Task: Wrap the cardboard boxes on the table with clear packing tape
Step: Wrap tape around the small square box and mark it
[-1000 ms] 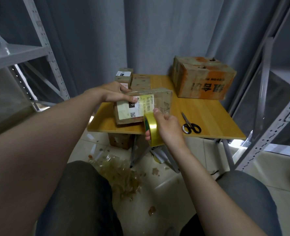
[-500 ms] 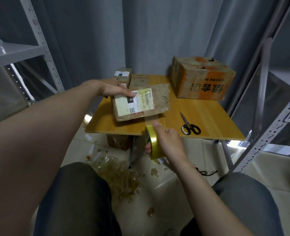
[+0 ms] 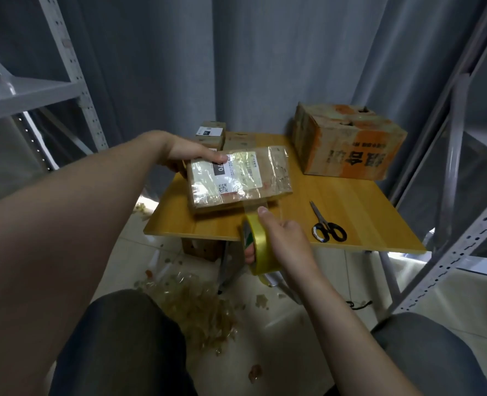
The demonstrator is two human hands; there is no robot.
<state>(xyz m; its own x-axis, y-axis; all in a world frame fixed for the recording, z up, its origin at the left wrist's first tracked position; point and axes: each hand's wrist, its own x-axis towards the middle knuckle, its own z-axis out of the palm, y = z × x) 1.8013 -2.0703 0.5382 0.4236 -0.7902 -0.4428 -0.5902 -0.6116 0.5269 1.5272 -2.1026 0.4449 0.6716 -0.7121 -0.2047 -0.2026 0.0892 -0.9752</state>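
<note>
Gripping a flat cardboard box (image 3: 238,178) by its far left edge, the left hand (image 3: 191,151) is tilting it above the wooden table (image 3: 359,212), the labelled top face (already glossy with tape) turned toward the camera. The right hand (image 3: 286,244) is closing around a yellow tape roll (image 3: 261,248) just off the table's near edge, a clear strip (image 3: 261,205) running taut from roll to box. Scissors (image 3: 326,225) are lying to the right, a large worn carton (image 3: 348,141) is sitting at the back corner, and small boxes (image 3: 211,134) are standing behind the left hand.
</note>
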